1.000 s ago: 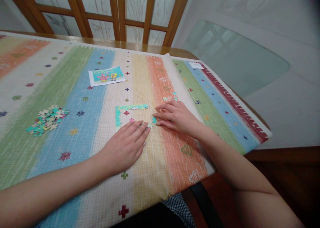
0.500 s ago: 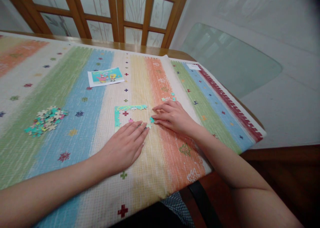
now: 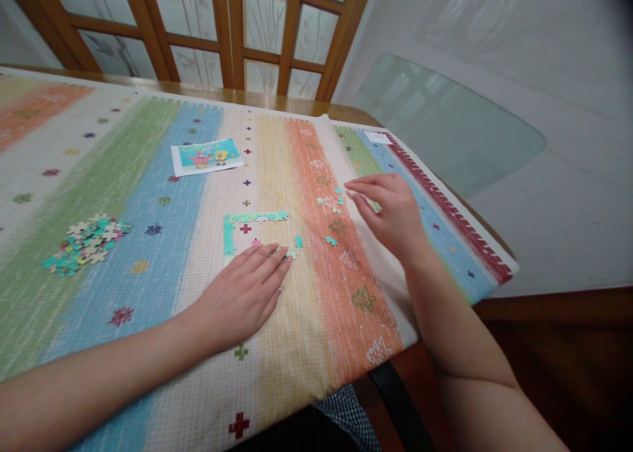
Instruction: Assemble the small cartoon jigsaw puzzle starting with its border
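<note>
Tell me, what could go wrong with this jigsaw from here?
The left hand lies flat on the joined edge strip; a slide could pull it apart. The right hand hovers by a few loose pieces, and a sleeve or wrist might brush the single piece nearby. The striped cloth hangs over the table's edge, so a tug could shift the heap of pieces.
</note>
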The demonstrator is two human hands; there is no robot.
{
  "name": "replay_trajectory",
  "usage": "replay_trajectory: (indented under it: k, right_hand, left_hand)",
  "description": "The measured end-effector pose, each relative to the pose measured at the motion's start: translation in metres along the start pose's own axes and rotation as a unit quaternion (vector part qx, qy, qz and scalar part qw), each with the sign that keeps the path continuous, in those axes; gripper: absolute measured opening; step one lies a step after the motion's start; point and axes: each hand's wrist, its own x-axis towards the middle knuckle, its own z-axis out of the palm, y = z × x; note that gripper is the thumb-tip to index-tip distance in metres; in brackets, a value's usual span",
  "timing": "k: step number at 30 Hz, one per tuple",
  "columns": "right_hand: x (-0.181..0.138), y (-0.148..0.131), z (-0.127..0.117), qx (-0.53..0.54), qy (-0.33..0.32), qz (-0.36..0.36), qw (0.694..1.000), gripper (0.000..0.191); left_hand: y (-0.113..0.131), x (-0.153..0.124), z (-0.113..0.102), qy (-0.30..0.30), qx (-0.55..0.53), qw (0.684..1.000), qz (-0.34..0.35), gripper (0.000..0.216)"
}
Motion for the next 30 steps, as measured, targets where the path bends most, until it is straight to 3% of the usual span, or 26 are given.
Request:
replay_trajectory:
  k: [2, 5, 10, 15, 24, 30]
  right_hand:
    - [0.002, 0.018, -0.003, -0.001, 0.031, 0.060, 0.998, 0.030]
    - [0.001, 0.037, 0.008, 0.026, 0.004, 0.091, 0.995, 0.031]
    - [-0.003, 0.043, 0.046, 0.048, -0.077, 0.073, 0.993, 0.026]
    - [-0.002, 0.039, 0.069, 0.025, -0.099, 0.059, 0.993, 0.032]
    - [0.006, 0.044, 0.082, 0.044, -0.112, 0.058, 0.991, 0.024]
    - [0.013, 0.042, 0.080, 0.154, -0.106, 0.135, 0.973, 0.029]
  left_hand:
    - [0.000, -0.001, 0.001, 0.002, 0.000, 1.000, -0.001, 0.047]
    - [0.000, -0.001, 0.003, 0.005, -0.001, 1.000, -0.004, 0.047]
    - [0.001, -0.001, 0.002, 0.009, -0.016, 1.000, -0.010, 0.046]
    - [0.001, -0.001, 0.001, 0.009, -0.010, 1.000, -0.008, 0.046]
    - [0.001, 0.000, 0.001, 0.005, 0.004, 1.000, -0.006, 0.047]
    - [0.001, 0.001, 0.002, 0.001, 0.004, 1.000, -0.004, 0.047]
